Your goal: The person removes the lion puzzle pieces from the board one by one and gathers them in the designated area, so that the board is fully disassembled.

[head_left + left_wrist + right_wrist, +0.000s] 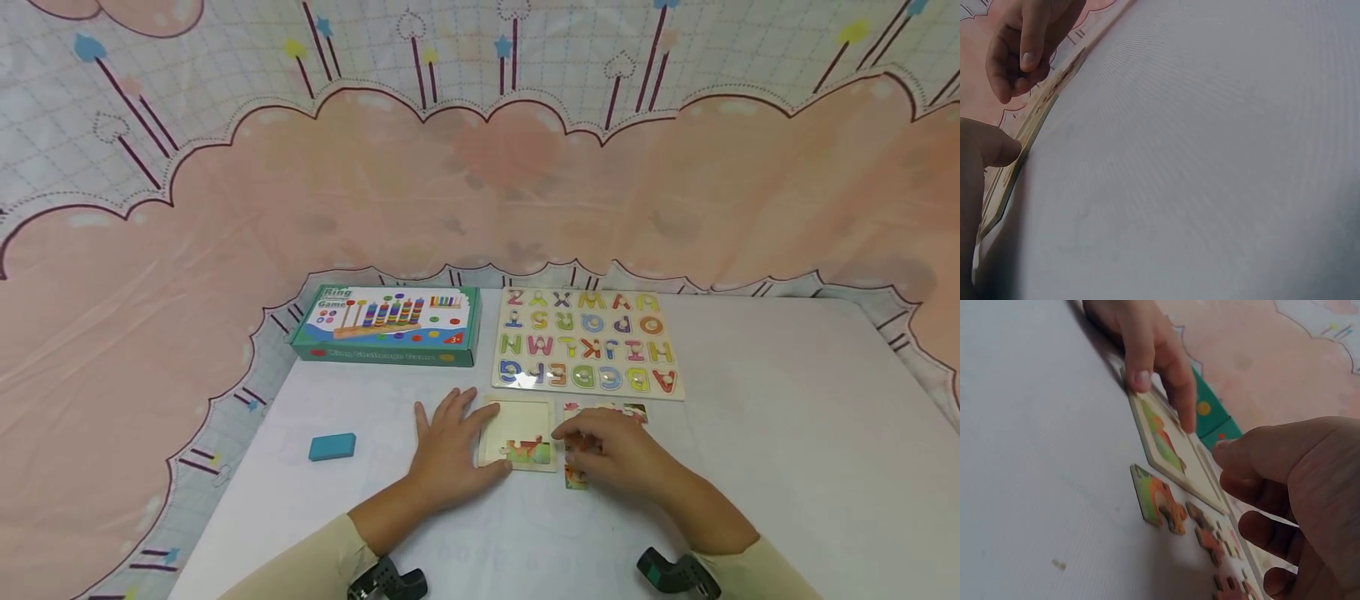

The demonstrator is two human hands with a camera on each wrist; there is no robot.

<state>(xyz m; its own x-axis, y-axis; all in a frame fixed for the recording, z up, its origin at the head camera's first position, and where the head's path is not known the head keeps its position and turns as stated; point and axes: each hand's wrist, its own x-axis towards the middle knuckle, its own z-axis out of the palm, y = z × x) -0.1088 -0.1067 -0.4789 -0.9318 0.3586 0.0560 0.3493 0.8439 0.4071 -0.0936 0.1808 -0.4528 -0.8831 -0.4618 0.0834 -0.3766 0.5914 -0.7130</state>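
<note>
My left hand point(450, 450) lies with spread fingers along the left side of a small wooden puzzle tray point(517, 414). Its thumb and index finger touch the tray's rim. Joined puzzle pieces point(528, 451) with a green and orange picture fill the tray's lower right part; bare wood shows elsewhere. My right hand point(618, 450) hovers just right of the tray, over loose puzzle pieces point(1160, 503), its fingers loosely bent. In the right wrist view nothing shows between its thumb point(1247, 450) and fingers. The hand hides part of those pieces in the head view.
Behind the tray lies a wooden alphabet board point(588, 343) with knobbed letters. A green ring game box point(386, 327) stands to its left. One blue block point(332, 447) rests left of my left hand. A patterned cloth point(480, 192) hangs behind the white table point(787, 433).
</note>
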